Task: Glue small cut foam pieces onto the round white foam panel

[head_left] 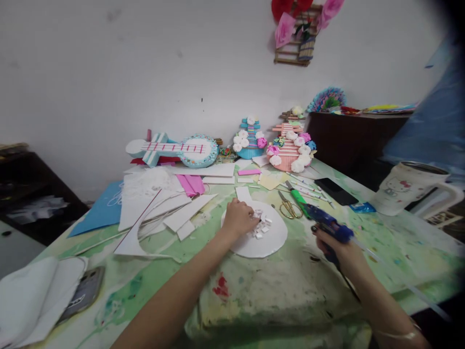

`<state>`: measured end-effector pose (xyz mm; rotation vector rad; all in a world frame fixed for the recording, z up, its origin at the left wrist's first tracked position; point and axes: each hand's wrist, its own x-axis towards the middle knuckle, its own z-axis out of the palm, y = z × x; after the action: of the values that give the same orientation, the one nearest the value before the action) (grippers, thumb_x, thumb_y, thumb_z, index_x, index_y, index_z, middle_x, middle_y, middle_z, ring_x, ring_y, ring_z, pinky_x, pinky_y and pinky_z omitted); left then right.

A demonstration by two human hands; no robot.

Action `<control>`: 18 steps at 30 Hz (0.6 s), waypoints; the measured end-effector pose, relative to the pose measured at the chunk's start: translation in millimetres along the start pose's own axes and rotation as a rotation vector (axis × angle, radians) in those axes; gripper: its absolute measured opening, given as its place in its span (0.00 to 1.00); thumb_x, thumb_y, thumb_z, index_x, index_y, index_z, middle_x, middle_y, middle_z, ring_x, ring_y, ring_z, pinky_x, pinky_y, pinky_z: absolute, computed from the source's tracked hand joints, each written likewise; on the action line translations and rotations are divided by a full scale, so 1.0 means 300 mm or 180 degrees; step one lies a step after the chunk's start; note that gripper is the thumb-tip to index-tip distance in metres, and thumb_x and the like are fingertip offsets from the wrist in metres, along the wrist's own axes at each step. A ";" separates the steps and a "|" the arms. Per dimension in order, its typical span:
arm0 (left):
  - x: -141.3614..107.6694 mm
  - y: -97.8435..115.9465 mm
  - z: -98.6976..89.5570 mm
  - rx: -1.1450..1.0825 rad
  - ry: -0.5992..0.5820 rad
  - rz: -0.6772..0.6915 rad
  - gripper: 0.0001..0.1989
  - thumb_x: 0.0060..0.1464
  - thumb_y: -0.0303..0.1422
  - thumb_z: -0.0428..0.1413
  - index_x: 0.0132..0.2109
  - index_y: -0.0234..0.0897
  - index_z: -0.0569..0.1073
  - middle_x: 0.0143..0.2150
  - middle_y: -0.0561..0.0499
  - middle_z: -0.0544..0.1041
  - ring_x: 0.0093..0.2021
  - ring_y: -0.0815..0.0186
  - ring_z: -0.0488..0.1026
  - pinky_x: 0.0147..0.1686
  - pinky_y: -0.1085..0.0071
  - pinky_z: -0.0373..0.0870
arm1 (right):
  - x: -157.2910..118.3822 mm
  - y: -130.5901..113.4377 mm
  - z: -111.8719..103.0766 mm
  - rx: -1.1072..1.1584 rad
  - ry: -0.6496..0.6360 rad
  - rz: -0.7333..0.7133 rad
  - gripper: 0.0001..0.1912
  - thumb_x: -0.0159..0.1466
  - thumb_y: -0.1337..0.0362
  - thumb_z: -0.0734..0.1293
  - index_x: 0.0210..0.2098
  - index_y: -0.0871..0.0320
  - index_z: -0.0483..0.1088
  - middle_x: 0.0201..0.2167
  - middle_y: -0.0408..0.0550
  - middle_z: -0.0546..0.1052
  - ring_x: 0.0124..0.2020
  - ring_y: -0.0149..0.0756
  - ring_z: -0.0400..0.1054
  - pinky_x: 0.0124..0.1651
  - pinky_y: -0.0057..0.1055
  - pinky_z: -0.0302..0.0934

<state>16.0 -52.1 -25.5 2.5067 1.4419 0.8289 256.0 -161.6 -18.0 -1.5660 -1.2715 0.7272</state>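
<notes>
A round white disc (271, 245) lies on the green patterned cloth, a small heap of white pieces (262, 227) on top of it. Over the disc's left part rests my left hand (240, 216), fingers bent together at the heap; what they pinch, if anything, is too small to make out. To the right, my right hand (331, 242) is wrapped round a blue glue gun (325, 218), its nozzle pointing up and left. A clear glue stick (395, 281) trails from the gun's rear. Gold-handled scissors (289, 207) and a green cutter (298, 198) lie just beyond the disc.
White card offcuts (189, 218) and a blue sheet (100, 211) cover the left. A black phone (336, 191) and a large mug (394, 191) stand to the right. Decorated instrument models (198, 151) line the wall. A notebook (39, 295) overlaps another phone (89, 288) at front left.
</notes>
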 end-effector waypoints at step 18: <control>0.023 -0.095 0.046 -0.1113 -0.0026 -0.0674 0.13 0.47 0.31 0.50 0.22 0.32 0.76 0.18 0.54 0.71 0.23 0.71 0.67 0.25 0.76 0.55 | 0.044 -0.025 0.247 -0.0300 -0.0467 -0.0492 0.14 0.53 0.56 0.66 0.18 0.57 0.65 0.12 0.41 0.67 0.16 0.31 0.61 0.22 0.28 0.53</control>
<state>4.2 -28.9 -44.9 2.0613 1.3891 0.9354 191.5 -126.6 -36.7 -1.4910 -1.5364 0.7023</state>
